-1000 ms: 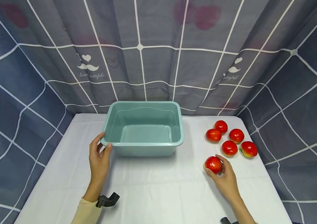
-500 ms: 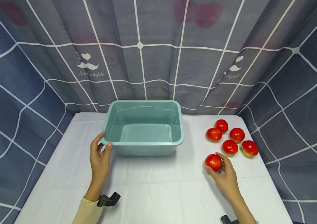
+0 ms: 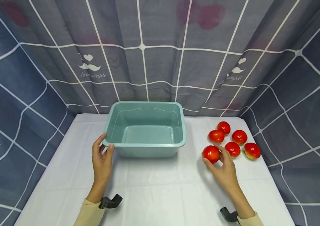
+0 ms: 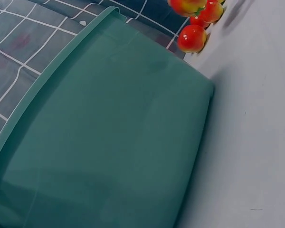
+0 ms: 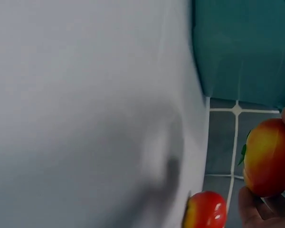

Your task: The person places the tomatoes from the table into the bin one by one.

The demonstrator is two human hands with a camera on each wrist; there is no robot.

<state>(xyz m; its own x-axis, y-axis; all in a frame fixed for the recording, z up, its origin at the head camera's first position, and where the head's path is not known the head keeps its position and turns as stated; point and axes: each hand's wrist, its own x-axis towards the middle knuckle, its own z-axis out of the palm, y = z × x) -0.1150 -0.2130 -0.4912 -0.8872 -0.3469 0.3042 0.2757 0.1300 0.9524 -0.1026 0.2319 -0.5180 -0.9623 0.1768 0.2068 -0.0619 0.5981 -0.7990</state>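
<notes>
A pale green plastic basin [image 3: 148, 152] stands at the back middle of the table, with nothing inside it. My left hand [image 3: 102, 164] grips the rim at its near left corner; in the left wrist view only the basin's outer wall [image 4: 109, 118] shows, not the hand. Over on the right, my right hand [image 3: 224, 169] holds a red tomato [image 3: 210, 154] between thumb and fingers, raised off the cloth. From the right wrist, the held tomato [image 5: 270, 159] shows a yellow patch and a bit of green at its end.
Several more tomatoes, one of them [image 3: 232, 149] close beside the right hand, lie grouped at the table's right. White cloth [image 3: 160, 191] covers the table. Grey checked curtains [image 3: 160, 69] hang behind it and along both sides.
My right hand has lifted the tomato and carried it slightly away from me and to the left. The left hand and the basin keep their places.
</notes>
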